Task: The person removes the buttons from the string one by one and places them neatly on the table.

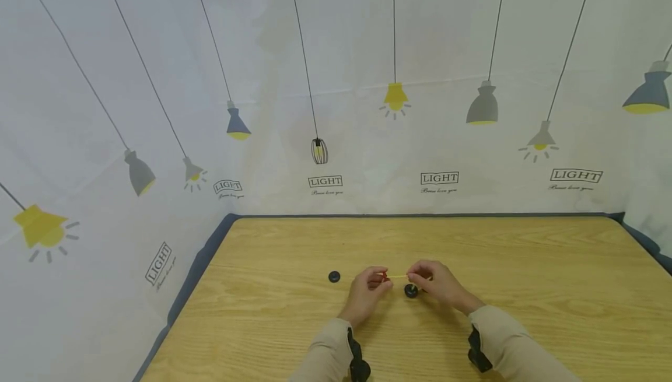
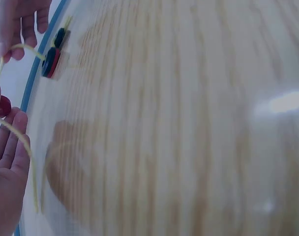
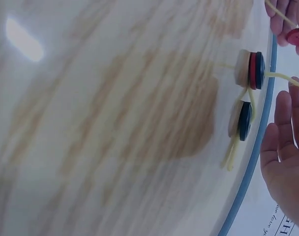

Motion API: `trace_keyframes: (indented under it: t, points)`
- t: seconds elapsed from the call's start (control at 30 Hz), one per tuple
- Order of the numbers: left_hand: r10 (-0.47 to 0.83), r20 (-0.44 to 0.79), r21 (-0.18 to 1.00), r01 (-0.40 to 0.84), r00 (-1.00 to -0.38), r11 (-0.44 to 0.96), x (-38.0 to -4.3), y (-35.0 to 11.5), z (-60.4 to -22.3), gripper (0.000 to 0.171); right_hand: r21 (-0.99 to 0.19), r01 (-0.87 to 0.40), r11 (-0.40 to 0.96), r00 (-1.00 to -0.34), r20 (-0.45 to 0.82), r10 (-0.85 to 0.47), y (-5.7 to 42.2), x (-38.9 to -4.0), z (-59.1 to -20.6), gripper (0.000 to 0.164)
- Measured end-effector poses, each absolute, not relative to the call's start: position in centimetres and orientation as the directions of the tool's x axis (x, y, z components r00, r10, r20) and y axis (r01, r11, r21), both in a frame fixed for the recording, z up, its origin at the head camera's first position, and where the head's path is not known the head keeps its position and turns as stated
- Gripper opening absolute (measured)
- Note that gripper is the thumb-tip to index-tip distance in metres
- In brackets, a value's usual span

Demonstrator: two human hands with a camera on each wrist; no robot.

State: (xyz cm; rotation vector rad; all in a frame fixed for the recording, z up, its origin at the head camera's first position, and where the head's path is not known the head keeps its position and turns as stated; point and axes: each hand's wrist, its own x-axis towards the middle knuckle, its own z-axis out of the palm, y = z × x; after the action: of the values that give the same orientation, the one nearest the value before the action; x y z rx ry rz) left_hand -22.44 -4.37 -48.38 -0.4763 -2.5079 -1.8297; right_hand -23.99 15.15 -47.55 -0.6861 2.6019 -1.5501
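Observation:
Between thumb and fingers, my left hand [image 1: 364,294] pinches a red button [image 3: 295,37] with a yellow string [image 1: 397,277] running through it. The string's free end hangs below that hand in the left wrist view. My right hand [image 1: 442,283] pinches the string a short way to the right, and the piece between both hands is straight. From the right fingertips the string leads down to a black button [image 3: 259,71] pressed flat against a second red button [image 3: 253,70]. Farther along the string is another black button [image 3: 245,121], beside the string's other end.
A loose black button [image 1: 334,277] lies on the wooden table [image 1: 273,323] to the left of my left hand. White cloth [image 1: 362,149] printed with lamps closes off the table's back and sides. Dark straps [image 1: 359,358] circle both sleeves.

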Motion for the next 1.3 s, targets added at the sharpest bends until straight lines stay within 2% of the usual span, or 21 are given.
trace_keyframes:
  t: [0.3,0.7,1.0,1.3]
  points:
    - [0.217,0.195,0.904,0.262,-0.956,0.339,-22.3,-6.7,-47.6,0.029,-0.839,-0.341,0.424,-0.908,0.177,-0.38,15.6,-24.4,-48.5,0.02]
    - [0.21,0.175,0.896,0.244,-0.962,0.371,-22.5,-9.4,-46.8,0.031,-0.821,-0.358,0.444,-0.902,0.181,-0.392,15.8,-24.4,-48.7,0.014]
    - [0.193,0.187,0.859,0.255,-0.963,0.443,-24.5,-12.7,-49.5,0.036,-0.815,-0.384,0.433,-0.891,0.203,-0.406,16.0,-24.1,-48.3,0.017]
    - [0.133,0.19,0.826,0.232,-0.973,0.513,-24.8,-14.9,-49.6,0.035,-0.802,-0.383,0.458,-0.894,0.197,-0.402,16.1,-24.5,-49.0,0.015]
